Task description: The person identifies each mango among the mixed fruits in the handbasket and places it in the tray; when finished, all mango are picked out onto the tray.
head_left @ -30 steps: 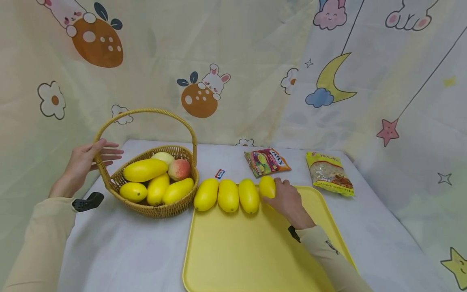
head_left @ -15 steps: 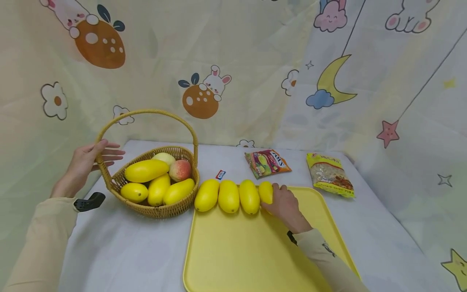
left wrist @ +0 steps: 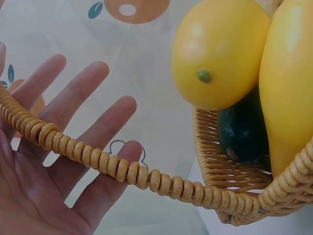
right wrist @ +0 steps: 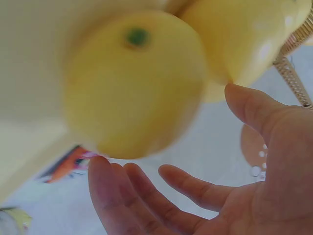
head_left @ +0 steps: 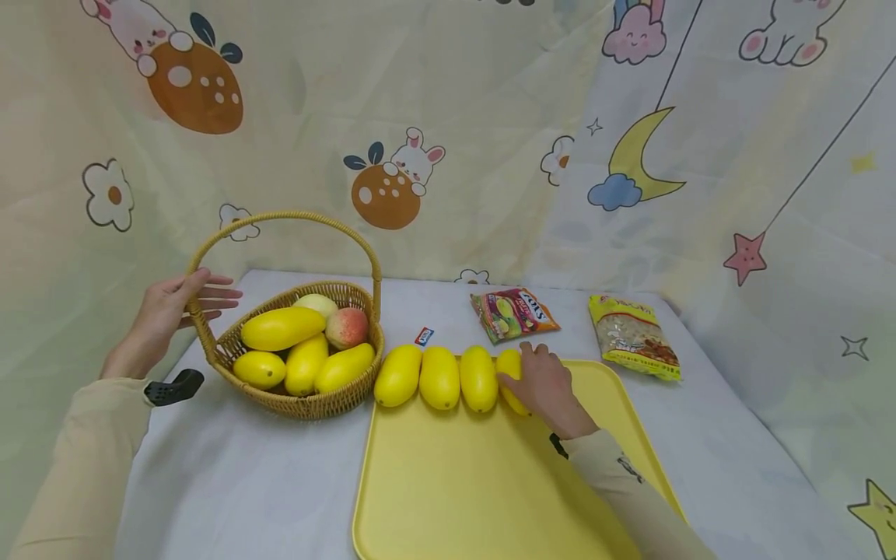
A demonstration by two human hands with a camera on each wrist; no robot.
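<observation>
A woven basket [head_left: 315,406] stands on the left, holding several yellow mangoes [head_left: 282,327], a peach [head_left: 347,327] and a pale round fruit [head_left: 316,304]. Its beaded handle [left wrist: 117,166] crosses the palm side of my left hand [head_left: 150,315], whose fingers are spread and straight. A dark green fruit [left wrist: 244,129] shows inside the basket in the left wrist view. On the yellow tray [head_left: 476,482], mangoes [head_left: 439,378] lie in a row along the far edge. My right hand [head_left: 546,381] is at the rightmost mango [right wrist: 137,93], fingers spread near it, thumb apart from it.
Behind the tray lie a Fox's candy bag [head_left: 514,314] and a small blue-and-red wrapper [head_left: 424,336]. At the right is a yellow packet [head_left: 634,337]. A patterned cloth wall [head_left: 476,194] closes off the back.
The rightmost mango has shifted slightly left and toward the near side, lining up with the row. The right hand has moved a little left. My left hand stays at the handle.
</observation>
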